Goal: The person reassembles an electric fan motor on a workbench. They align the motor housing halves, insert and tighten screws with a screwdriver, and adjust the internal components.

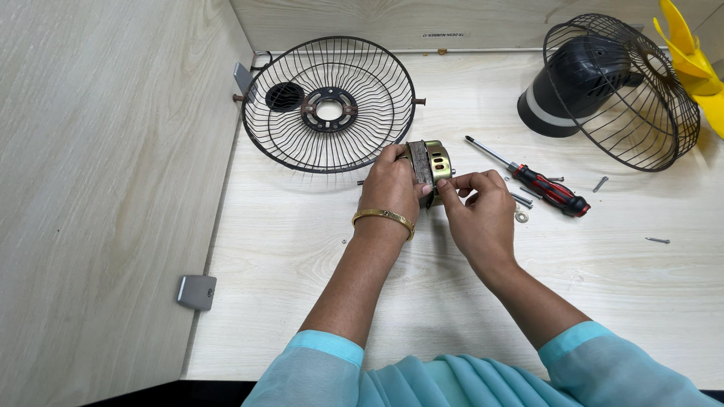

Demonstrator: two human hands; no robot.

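Observation:
A small fan motor (pixel 431 163) with a brass-coloured casing and a dark banded middle stands on the pale wooden table (pixel 618 294). My left hand (pixel 391 183), with a gold bangle on its wrist, wraps around the motor's left side. My right hand (pixel 475 207) pinches the motor's front lower edge with thumb and forefinger. Both hands grip the motor just in front of a black wire fan guard (pixel 329 104) that lies flat.
A red and black screwdriver (pixel 537 181) lies right of the motor, with loose screws (pixel 522 200) and a washer (pixel 521 217) nearby. At the back right sit a second wire guard (pixel 641 94), a dark motor housing (pixel 566 87) and a yellow fan blade (pixel 697 60). A wooden panel (pixel 98 188) walls the left side.

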